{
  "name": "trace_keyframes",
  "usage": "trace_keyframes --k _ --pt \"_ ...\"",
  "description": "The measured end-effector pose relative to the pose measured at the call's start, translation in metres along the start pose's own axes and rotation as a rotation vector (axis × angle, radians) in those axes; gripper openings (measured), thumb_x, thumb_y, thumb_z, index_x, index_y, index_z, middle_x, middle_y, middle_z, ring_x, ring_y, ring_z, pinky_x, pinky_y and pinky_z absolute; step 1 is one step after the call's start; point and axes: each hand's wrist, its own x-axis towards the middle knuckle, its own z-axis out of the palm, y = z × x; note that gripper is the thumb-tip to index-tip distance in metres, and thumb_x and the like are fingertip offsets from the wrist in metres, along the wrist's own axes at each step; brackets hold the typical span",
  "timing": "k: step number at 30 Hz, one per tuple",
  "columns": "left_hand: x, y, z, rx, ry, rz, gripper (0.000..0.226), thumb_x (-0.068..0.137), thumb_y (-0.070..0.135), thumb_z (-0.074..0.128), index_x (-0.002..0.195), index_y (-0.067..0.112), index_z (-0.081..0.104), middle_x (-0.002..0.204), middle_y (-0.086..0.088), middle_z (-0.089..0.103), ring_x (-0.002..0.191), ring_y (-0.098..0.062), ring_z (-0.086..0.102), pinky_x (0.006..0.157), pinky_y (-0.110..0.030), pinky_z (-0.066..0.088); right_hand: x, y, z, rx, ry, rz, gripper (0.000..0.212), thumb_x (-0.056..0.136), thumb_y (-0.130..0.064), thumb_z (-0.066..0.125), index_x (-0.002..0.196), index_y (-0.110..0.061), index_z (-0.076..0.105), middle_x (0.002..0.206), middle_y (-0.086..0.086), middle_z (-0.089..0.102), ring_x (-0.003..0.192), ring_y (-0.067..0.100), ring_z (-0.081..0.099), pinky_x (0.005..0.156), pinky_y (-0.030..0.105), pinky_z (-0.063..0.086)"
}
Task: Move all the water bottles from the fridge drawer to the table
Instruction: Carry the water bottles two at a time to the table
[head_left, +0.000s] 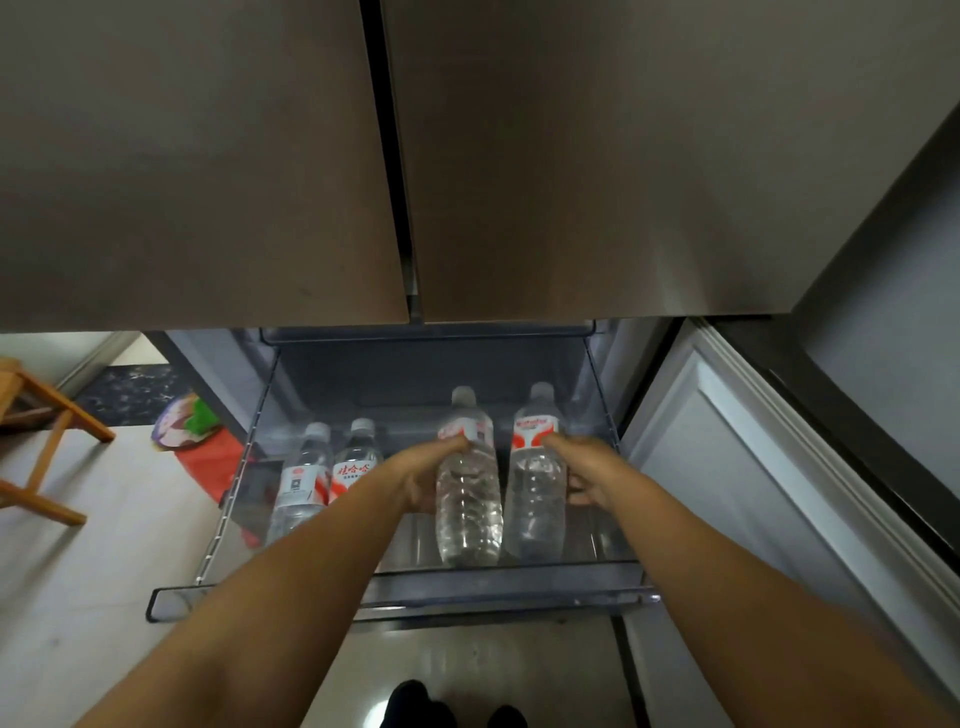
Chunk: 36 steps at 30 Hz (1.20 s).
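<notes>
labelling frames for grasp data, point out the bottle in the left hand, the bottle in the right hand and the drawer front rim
bottle in the left hand (469, 512): head view, clear lower body
bottle in the right hand (535, 499): head view, clear middle body
drawer front rim (519, 597): head view, front edge

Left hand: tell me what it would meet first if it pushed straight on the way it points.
Nothing new: the left hand already grips a water bottle. Beyond it, probably the drawer's back wall; depth unclear.
</notes>
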Motion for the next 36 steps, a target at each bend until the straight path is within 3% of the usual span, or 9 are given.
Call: trace_keyframes --k 3,8,11,18,24,26,28,32,36 --pt "-0.007 0.009 -0.003 -0.097 -0.057 0.059 0.028 0.079 0.031 0.058 0.096 0.008 0.061 0.069 -0.009 0.070 0.059 -0.023 0.069 0.066 -0.036 0.052 -0.006 -0.010 -0.001 0.227 -0.107 0.028 0.048 0.084 -0.041 0.065 0.119 -0.009 0.061 0.096 0.010 0.070 0.090 0.027 0.066 0.091 0.045 0.052" --pt "-0.026 0.021 0.009 -0.197 -0.097 0.105 0.037 0.088 0.042 0.055 0.096 0.007 0.063 0.075 -0.012 0.068 0.070 -0.025 0.066 0.073 -0.037 0.053 -0.030 -0.029 0.001 0.492 -0.313 0.004 0.042 0.090 -0.041 0.051 0.106 -0.005 0.063 0.077 0.014 0.071 0.071 0.026 0.069 0.067 0.035 0.055" --pt "-0.035 0.022 0.015 -0.220 -0.134 0.104 0.046 0.084 0.047 0.063 0.104 0.005 0.065 0.085 -0.014 0.069 0.076 -0.026 0.066 0.079 -0.040 0.053 -0.048 -0.035 0.005 0.525 -0.377 -0.045 0.059 0.086 -0.055 0.058 0.117 -0.004 0.061 0.088 0.014 0.071 0.079 0.026 0.070 0.075 0.038 0.058" --pt "-0.056 0.015 0.020 -0.176 -0.299 0.128 0.049 0.084 0.043 0.065 0.112 0.002 0.060 0.091 -0.014 0.066 0.081 -0.026 0.063 0.084 -0.039 0.052 -0.090 -0.032 0.001 0.565 -0.302 -0.154 0.065 0.085 -0.060 0.056 0.122 -0.006 0.058 0.079 0.012 0.072 0.070 0.022 0.071 0.062 0.032 0.058" --pt "-0.079 0.000 0.032 0.064 -0.407 0.302 0.050 0.085 0.034 0.067 0.125 0.008 0.055 0.100 -0.015 0.067 0.085 -0.029 0.066 0.083 -0.044 0.054 -0.138 0.005 0.009 0.515 0.123 -0.335 0.070 0.072 -0.065 0.065 0.119 -0.014 0.062 0.103 0.014 0.072 0.092 0.032 0.071 0.090 0.047 0.054" --pt "-0.093 -0.011 0.038 0.129 -0.412 0.414 0.044 0.087 0.026 0.065 0.126 0.010 0.052 0.093 -0.013 0.070 0.076 -0.026 0.068 0.069 -0.039 0.059 -0.161 0.025 0.016 0.514 0.285 -0.459 0.046 0.083 -0.055 0.062 0.110 -0.018 0.063 0.100 0.010 0.072 0.089 0.028 0.070 0.088 0.043 0.054" --pt "-0.107 -0.025 0.043 0.209 -0.409 0.492 0.043 0.087 0.022 0.066 0.126 0.014 0.050 0.103 -0.013 0.069 0.083 -0.028 0.069 0.071 -0.041 0.060 -0.189 0.044 0.025 0.427 0.452 -0.545 0.034 0.091 -0.048 0.055 0.112 -0.022 0.062 0.101 0.003 0.071 0.089 0.019 0.070 0.083 0.036 0.056" --pt "-0.123 -0.066 0.061 0.396 -0.442 0.540 0.053 0.081 0.027 0.072 0.128 0.021 0.047 0.116 -0.008 0.066 0.098 -0.026 0.069 0.086 -0.045 0.056 -0.236 0.094 0.038 0.349 0.740 -0.621 0.047 0.090 -0.046 0.057 0.129 -0.021 0.052 0.112 -0.002 0.067 0.096 0.011 0.067 0.075 0.024 0.053" --pt "-0.144 -0.116 0.091 0.568 -0.514 0.603 0.051 0.083 0.025 0.071 0.127 0.022 0.045 0.116 0.000 0.063 0.096 -0.016 0.067 0.067 -0.024 0.056 -0.277 0.152 0.044 0.386 0.940 -0.562 0.051 0.088 -0.044 0.060 0.132 -0.024 0.047 0.115 -0.004 0.065 0.098 0.010 0.066 0.080 0.027 0.053"
